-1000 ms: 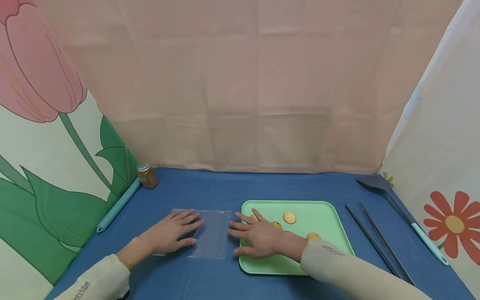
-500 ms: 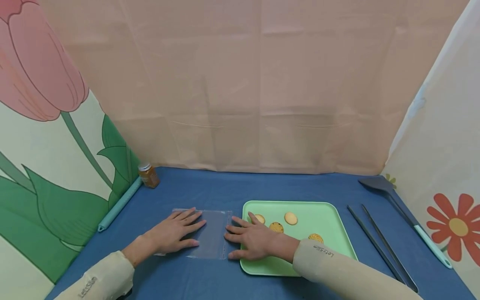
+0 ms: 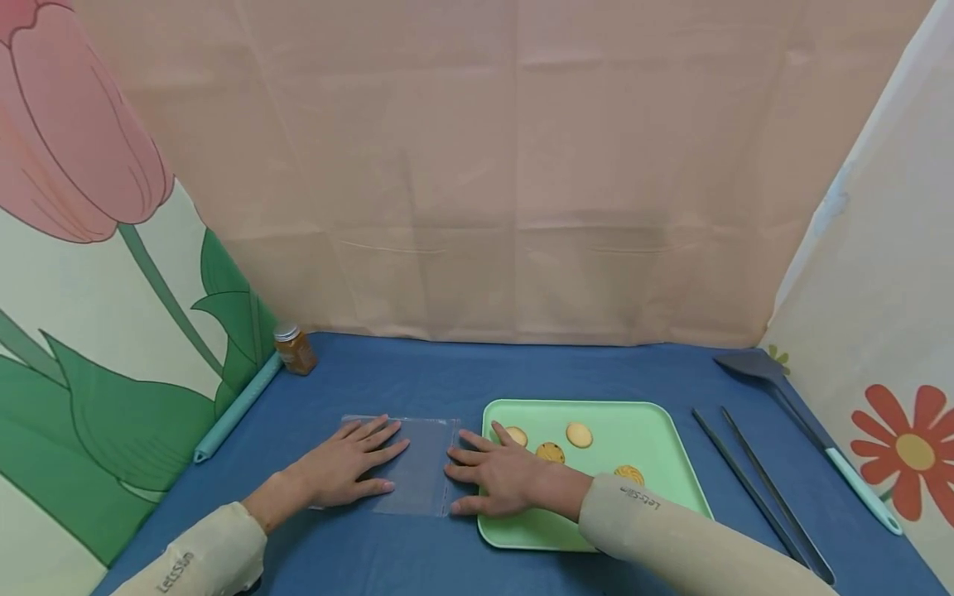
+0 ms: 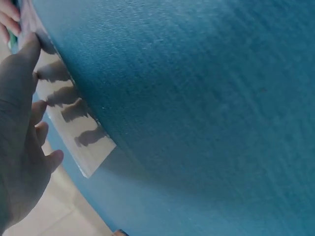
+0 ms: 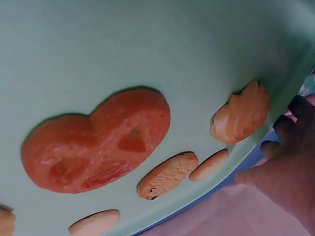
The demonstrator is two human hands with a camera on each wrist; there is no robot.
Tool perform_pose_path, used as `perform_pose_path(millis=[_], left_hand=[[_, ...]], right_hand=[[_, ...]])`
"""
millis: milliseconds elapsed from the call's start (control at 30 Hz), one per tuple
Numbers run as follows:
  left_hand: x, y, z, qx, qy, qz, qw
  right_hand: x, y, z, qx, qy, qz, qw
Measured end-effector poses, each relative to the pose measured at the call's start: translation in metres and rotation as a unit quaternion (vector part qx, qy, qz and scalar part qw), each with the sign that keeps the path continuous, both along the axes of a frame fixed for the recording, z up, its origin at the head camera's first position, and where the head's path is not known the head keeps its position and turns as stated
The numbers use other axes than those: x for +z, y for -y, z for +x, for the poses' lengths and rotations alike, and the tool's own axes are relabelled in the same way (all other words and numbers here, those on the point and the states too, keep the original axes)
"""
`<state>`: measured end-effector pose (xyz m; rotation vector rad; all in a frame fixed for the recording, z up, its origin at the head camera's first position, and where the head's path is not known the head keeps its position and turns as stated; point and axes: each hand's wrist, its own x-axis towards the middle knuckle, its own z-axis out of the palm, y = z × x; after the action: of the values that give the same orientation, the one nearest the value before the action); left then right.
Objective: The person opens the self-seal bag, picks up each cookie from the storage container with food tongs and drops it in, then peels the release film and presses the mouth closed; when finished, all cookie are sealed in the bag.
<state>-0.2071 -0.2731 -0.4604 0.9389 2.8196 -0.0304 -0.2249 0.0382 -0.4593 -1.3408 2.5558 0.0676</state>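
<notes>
A flat clear plastic bag [image 3: 423, 480] lies on the blue cloth. My left hand [image 3: 339, 468] spreads its fingers over the bag's left part; in the left wrist view, the bag [image 4: 93, 152] mirrors those fingers as dark shapes. My right hand [image 3: 499, 476] extends past the left rim of a light green tray [image 3: 633, 422], fingertips right at the bag's right edge. On the tray are round cookies [image 3: 579, 434], a chip-dotted cookie [image 3: 550, 452] and a swirled cookie [image 3: 629, 474]. A pretzel-shaped cookie [image 5: 98, 142] and a ridged cookie [image 5: 243, 110] show in the right wrist view.
Dark tongs [image 3: 756, 488] and a spatula [image 3: 805, 422] with a pale handle lie right of the tray. At the back left stands a small jar [image 3: 295, 351] with a silver lid, behind a teal roll [image 3: 237, 407] along the edge. Printed walls enclose the sides.
My right hand has shifted slightly left toward the bag, uncovering more of the cookies at the tray's left. The left hand has hardly moved.
</notes>
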Motion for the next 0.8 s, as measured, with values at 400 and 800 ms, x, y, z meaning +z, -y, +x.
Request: perform_pose_path(millis=[400,800], left_hand=[[-0.007,0.004,0.000,0.003,-0.010,0.030,0.9995],[-0.014,0.006,0.001,-0.002,-0.044,0.077,0.9961]], right_hand=[[0.001,-0.002,0.000,-0.005,0.001,0.001,1.0000],[0.002,-0.001,0.000,-0.006,0.002,0.010,0.9999]])
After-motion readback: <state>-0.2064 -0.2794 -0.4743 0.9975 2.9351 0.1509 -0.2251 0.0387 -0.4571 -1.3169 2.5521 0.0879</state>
